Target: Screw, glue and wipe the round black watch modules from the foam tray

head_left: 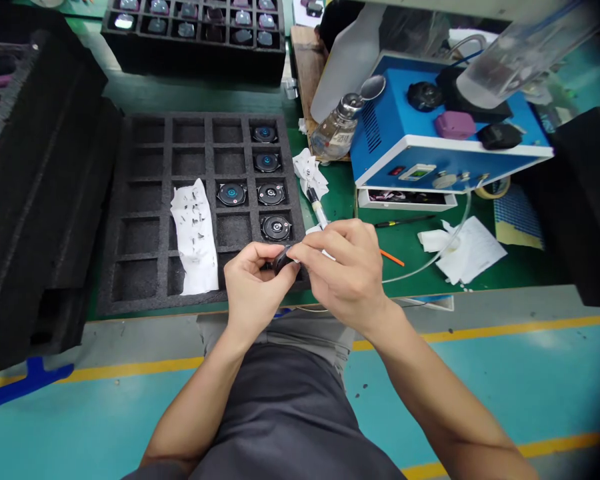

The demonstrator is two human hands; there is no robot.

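My left hand (257, 283) pinches a small dark round watch case (281, 259) between thumb and fingers, above the front right corner of the foam tray (163, 172). My right hand (344, 270) is closed, its fingertips meeting at the right edge of the case. Whatever is in that pinch is hidden. A slim syringe-like tool (319, 208) shows just beyond the right hand, its tip on crumpled tissue (310, 170); whether the hand touches it, I cannot tell. Several watch cases, such as this one (276, 228), sit in the tray's right columns.
Across the tray lies a white paper strip (196, 233) with small dark bits. A blue dispenser box (445, 147) stands right, a thin tube running from it. Near it are a glass bottle (337, 127) and an orange stick (392, 257). Black foam stacks (40, 180) rise left.
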